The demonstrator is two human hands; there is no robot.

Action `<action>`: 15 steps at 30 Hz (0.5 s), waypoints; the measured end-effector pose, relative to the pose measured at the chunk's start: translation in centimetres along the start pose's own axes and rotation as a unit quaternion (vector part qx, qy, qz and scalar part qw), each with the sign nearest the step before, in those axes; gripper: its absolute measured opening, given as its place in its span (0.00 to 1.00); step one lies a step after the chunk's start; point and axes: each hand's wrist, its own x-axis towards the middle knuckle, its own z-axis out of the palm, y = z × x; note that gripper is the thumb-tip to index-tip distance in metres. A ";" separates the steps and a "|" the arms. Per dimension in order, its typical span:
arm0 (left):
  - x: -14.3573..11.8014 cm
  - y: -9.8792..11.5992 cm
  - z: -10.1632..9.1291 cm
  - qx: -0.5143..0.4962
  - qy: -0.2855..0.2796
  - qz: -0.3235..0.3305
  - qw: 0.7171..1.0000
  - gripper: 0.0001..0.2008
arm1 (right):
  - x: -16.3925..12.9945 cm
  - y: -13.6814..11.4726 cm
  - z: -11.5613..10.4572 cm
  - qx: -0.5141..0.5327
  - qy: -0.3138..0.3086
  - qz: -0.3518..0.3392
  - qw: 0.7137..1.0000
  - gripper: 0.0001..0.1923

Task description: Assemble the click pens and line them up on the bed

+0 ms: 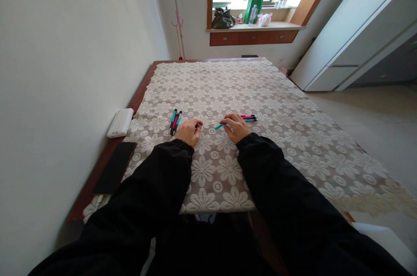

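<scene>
My left hand (190,132) is closed, with a small dark tip showing at its fingers. Most of what it grips is hidden. Just left of it lie several pens (176,121) in teal, red and black, side by side. My right hand (236,127) is closed on a teal pen (219,126), whose end points left toward the other hand. A thin pale line runs between the two hands, too faint to identify. Beyond the right hand's knuckles lie red pens (248,116) and a teal pen (252,120), partly covered by the hand.
A flowered lace tablecloth (215,89) covers the wooden table. At the left edge are a white box-shaped device (120,123) and a flat black phone-like slab (115,167), beside the wall. Bags (254,6) stand on the far windowsill; a white cabinet (345,33) is at right.
</scene>
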 end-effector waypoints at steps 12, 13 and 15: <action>0.0 0.1 -0.1 0.003 -0.025 0.008 1.000 0.10 | 0.2 -1.4 -0.9 -0.052 -0.037 -0.093 0.994 0.12; 0.0 0.1 -0.1 0.001 -0.024 0.007 1.000 0.10 | 0.2 -1.4 -1.0 -0.053 -0.040 -0.090 0.994 0.13; 0.0 0.1 -0.1 0.001 -0.021 0.003 1.000 0.10 | 0.2 -1.2 -1.0 -0.055 -0.051 -0.073 0.995 0.12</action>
